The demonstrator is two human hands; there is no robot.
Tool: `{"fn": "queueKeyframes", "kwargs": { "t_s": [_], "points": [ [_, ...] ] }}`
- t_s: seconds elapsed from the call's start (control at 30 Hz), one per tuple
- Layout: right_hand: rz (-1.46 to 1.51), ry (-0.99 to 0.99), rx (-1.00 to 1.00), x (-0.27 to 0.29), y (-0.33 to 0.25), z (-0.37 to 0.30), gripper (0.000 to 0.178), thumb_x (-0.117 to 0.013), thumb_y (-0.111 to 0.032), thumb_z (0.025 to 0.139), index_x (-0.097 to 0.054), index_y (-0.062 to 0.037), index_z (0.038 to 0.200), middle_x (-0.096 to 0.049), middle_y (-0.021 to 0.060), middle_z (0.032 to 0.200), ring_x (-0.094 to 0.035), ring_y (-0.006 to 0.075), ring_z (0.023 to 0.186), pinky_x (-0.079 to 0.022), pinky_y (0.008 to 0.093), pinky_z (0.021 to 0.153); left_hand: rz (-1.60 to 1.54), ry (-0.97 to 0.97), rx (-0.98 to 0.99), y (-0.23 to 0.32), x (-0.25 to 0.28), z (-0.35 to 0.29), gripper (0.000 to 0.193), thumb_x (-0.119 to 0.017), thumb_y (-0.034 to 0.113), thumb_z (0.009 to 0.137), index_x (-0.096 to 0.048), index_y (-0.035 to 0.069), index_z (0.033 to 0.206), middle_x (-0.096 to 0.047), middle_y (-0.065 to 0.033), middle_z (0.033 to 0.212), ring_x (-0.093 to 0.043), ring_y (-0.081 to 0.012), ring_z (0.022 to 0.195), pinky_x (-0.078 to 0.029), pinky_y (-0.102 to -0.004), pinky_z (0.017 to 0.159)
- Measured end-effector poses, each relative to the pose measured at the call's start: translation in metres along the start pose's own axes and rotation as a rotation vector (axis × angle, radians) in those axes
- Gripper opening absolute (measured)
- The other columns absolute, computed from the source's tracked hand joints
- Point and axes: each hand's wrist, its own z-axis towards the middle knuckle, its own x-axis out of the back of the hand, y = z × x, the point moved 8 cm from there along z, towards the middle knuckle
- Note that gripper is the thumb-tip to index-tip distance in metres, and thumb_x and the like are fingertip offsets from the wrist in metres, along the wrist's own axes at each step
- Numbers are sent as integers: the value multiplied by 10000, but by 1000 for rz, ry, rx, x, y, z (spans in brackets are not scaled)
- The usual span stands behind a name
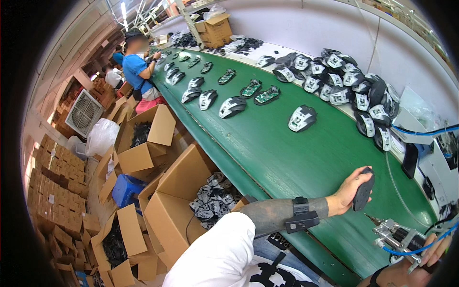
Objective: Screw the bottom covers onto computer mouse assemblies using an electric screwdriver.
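My left hand (342, 195) reaches over the green conveyor belt (267, 148) with its fingers closed around a black computer mouse part (363, 190). The part's dark, flat side faces right, and its other side is hidden by my palm. At the lower right edge, my right hand (431, 252) grips a metal power screwdriver (398, 235) with a blue air hose. Its pointed tip is a little below the mouse part and apart from it. Farther up the belt lies a single grey-and-black mouse (302, 118).
A heap of mouse shells (342, 79) lies along the right ledge. Green circuit boards (266, 94) and more mice line the belt. Open cardboard boxes (165, 210) with parts stand at the left. A co-worker in blue (136, 64) stands farther up the belt.
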Motion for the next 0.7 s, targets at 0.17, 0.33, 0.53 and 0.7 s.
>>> {"fn": "queueKeyframes", "kwargs": {
  "t_s": [0.17, 0.33, 0.53, 0.7],
  "points": [
    [-116, 526, 140, -44, 24, 17, 281, -506, -167, 875, -376, -82, 1109, -491, -15, 674, -524, 133, 540, -408, 297, 664, -43, 4, -83, 14, 16, 3, 396, -586, 281, 842, -449, 144, 1187, -496, -83, 992, -586, -232, 786, -539, -405, 660],
    [-276, 521, 161, -48, 27, 32, 383, -539, -161, 866, -338, -128, 1189, -520, -7, 691, -541, 122, 553, -426, 301, 618, -38, -18, -50, 25, 9, -1, 440, -524, 292, 870, -402, 122, 1257, -506, -105, 1086, -579, -230, 863, -537, -403, 744],
    [-315, 498, 180, -48, 23, 27, 402, -557, -164, 862, -339, -143, 1199, -548, -3, 697, -564, 131, 555, -445, 293, 559, -69, -74, -14, 12, -5, -1, 451, -495, 272, 892, -372, 114, 1296, -498, -101, 1082, -568, -214, 883, -535, -391, 753],
    [-272, 472, 145, -53, 29, 27, 387, -563, -180, 866, -356, -151, 1191, -547, -3, 697, -561, 131, 564, -450, 301, 572, -9, -97, 20, 8, -7, -7, 453, -487, 307, 888, -370, 162, 1302, -489, -103, 1097, -583, -222, 883, -542, -368, 686]
  ]
}}
